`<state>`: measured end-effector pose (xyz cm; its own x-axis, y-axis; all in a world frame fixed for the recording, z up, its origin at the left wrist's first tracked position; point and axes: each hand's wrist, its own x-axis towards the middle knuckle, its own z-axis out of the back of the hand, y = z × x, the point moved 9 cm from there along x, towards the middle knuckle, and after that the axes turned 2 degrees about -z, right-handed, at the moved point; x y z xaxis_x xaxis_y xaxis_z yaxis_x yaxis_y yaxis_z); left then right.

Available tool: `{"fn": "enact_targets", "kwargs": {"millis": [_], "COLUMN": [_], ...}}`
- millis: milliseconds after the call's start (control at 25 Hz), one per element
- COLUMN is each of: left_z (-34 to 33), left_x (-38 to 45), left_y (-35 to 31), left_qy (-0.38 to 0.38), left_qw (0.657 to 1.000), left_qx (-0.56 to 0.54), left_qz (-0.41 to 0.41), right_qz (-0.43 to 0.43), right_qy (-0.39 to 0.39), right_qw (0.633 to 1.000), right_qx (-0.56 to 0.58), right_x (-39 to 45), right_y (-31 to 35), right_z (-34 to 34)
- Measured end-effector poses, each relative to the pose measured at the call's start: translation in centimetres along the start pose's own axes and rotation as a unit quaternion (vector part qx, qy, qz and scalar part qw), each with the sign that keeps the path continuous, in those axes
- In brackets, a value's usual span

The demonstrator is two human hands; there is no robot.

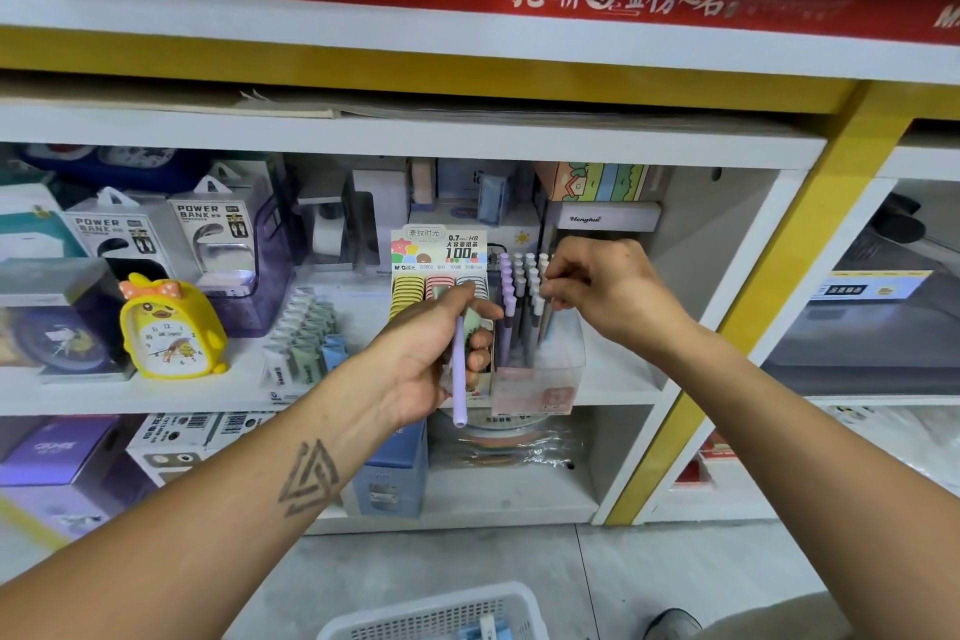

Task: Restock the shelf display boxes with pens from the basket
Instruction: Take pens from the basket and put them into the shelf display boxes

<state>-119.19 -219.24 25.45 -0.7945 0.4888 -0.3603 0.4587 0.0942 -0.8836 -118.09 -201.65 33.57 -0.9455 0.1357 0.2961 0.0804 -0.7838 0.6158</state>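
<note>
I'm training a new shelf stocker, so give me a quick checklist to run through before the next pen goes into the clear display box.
1. Pens in reserve: left hand grips a purple pen plus a green one: ok.
2. Right hand at the clear display box, pinching a pen top: ok.
3. That pen fully seated: cannot tell.
4. Free room in the box: cannot tell; standing pens hide it.
5. Basket within reach on the floor: ok.
</note>
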Motion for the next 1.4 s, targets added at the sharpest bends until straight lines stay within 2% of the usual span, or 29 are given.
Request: {"fn": "enact_targets", "kwargs": {"millis": [320,520,640,800,840,920,1000,1080,1160,1240,1320,1400], "left_z": [0.3,0.2,-0.1,-0.8,-1.1,-1.4,-1.8,-2.3,-2.5,-2.1,-0.8,0.6], "left_x": [0.0,-0.2,-0.4,-0.5,-0.5,-0.4,-0.4,-0.6,-0.9,-1.0,-0.5,-0.2], "left_y": [-0.3,-0.3,-0.2,-0.4,-0.5,-0.5,-0.5,-0.6,-0.6,-0.9,-1.3,-1.8], "left_qy": [-0.025,-0.02,0.004,0.051,0.062,0.074,0.09,0.114,0.123,0.104,0.05,0.016], "left_qw": [0.999,0.999,1.0,0.998,0.997,0.994,0.99,0.987,0.985,0.989,0.997,0.999], "left_qx": [0.002,-0.033,-0.021,0.014,0.025,0.055,0.079,0.087,0.091,0.079,0.033,-0.035], "left_qz": [-0.025,-0.029,-0.023,-0.036,-0.044,-0.058,-0.068,-0.075,-0.076,-0.07,-0.051,-0.03], "right_qz": [-0.015,-0.017,-0.03,0.002,0.016,0.032,0.019,0.015,0.003,-0.017,-0.039,-0.052], "right_qy": [0.003,0.015,0.012,0.032,0.021,-0.002,0.051,0.117,0.142,0.152,0.123,0.047], "right_qw": [1.0,0.999,0.999,0.986,0.988,0.999,0.995,0.985,0.972,0.943,0.911,0.906], "right_qx": [0.028,0.036,-0.012,-0.166,-0.149,-0.032,0.083,0.124,0.188,0.296,0.392,0.417], "right_x": [0.0,-0.1,0.2,0.3,0.1,-0.3,-0.6,-1.0,-1.2,-1.1,-0.6,0.1], "right_y": [0.1,0.1,-0.3,0.2,0.8,2.5,3.7,4.7,4.9,4.7,3.8,2.2], "right_z": [0.0,-0.3,-0.5,-0.9,-0.7,-0.3,-1.3,-3.0,-3.7,-3.7,-2.6,-0.7]}}
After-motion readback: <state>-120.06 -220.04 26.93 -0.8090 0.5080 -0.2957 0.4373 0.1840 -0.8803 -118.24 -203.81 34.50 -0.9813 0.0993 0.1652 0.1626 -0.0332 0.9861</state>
